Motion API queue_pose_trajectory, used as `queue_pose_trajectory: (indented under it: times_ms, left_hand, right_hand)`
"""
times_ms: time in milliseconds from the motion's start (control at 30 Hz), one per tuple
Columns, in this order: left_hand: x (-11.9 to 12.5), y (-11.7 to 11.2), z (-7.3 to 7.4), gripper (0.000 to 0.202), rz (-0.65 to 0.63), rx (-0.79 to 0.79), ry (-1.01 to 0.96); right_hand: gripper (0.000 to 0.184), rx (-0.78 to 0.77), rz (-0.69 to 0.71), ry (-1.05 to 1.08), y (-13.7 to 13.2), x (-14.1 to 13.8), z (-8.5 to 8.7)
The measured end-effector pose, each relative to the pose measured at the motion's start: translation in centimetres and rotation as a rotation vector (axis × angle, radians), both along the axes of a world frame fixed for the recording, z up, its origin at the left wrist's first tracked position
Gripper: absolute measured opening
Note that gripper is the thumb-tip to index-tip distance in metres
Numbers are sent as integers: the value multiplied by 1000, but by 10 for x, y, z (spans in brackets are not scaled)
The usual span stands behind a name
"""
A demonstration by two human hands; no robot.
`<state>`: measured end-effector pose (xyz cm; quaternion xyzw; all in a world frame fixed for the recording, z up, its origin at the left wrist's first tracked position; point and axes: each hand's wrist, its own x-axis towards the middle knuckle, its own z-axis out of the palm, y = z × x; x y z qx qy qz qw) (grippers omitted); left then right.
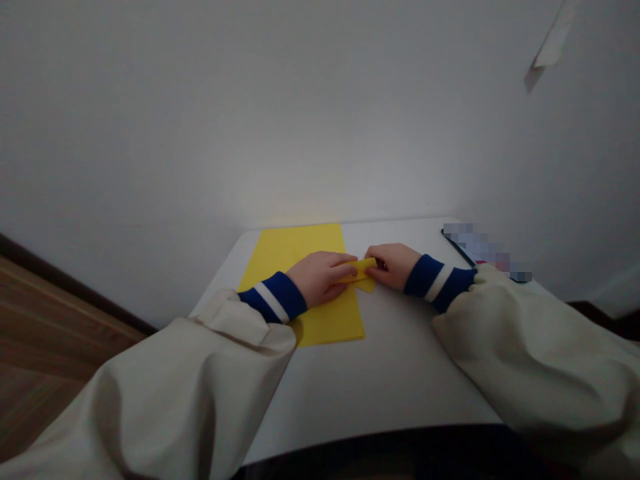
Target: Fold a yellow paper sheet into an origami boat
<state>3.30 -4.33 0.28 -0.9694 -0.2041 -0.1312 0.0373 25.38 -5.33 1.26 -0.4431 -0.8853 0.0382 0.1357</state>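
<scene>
Paper (364, 269) is pinched in your left hand (321, 275) and right hand (395, 265); keep its edges even and press it down gently.

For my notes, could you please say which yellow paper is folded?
The small paper between the left hand and right hand; the large paper lies flat.

Pretty dim room tbh, just a plain pale wall (320, 113) with a white table (400, 373) right by it. Whitish strip (556, 40) hangs upper right, brown wood-grain surface (50, 363) on the left.
</scene>
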Motion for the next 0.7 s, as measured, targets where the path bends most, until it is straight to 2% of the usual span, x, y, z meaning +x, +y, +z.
queue_pose_trajectory:
  times_ms: [167,333,533,700]
  left_hand:
    - [1,-3,2,29,84,1,74]
    - [4,-7,9,26,127,2,103]
    - [-1,-5,9,26,209,-86,0]
    - [-2,-6,11,25,238,-107,-10]
  right_hand:
    - [13,-22,-22,56,-1,0,-2]
    - [28,-6,21,157,1,1,-7]
    - [33,205,276,166,-4,1,0]
    - [37,182,327,23,-14,1,11]
